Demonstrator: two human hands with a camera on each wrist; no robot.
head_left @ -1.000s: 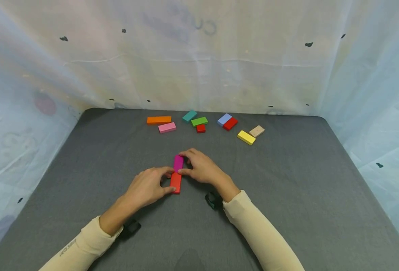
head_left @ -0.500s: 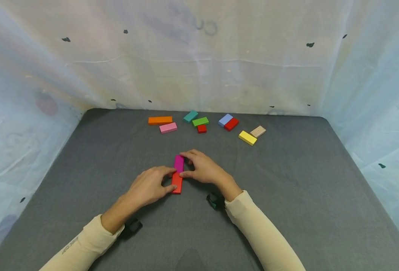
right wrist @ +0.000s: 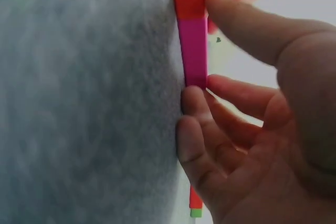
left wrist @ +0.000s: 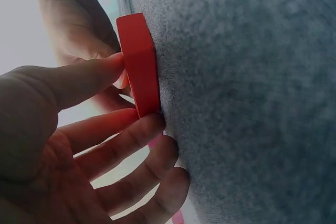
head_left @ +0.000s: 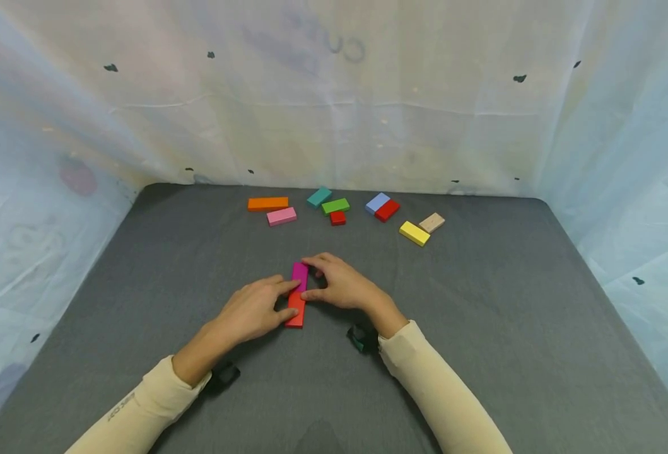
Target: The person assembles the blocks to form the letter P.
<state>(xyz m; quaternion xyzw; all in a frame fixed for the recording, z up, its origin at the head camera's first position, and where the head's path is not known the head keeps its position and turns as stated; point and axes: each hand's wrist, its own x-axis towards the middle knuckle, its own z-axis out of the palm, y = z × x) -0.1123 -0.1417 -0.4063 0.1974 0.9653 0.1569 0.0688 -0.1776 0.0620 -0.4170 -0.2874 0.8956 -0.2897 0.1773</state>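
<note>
A bright red block and a magenta block lie end to end on the grey cloth, the magenta one farther away. My left hand holds the red block from the left, thumb on its near part and index finger stretched over the joint. The left wrist view shows the thumb tip against the red block and other fingertips at its far end. From the right, my right hand holds the magenta block, index finger at its far end and thumb by the joint.
Along the back lie an orange block, a pink block, a teal block, a green block, a small red block, a light blue block, another red block, a yellow block and a wooden block.
My left index finger has moved a little to the right, from the blocks' left edge to over the joint. The right hand and both blocks look almost unchanged.
</note>
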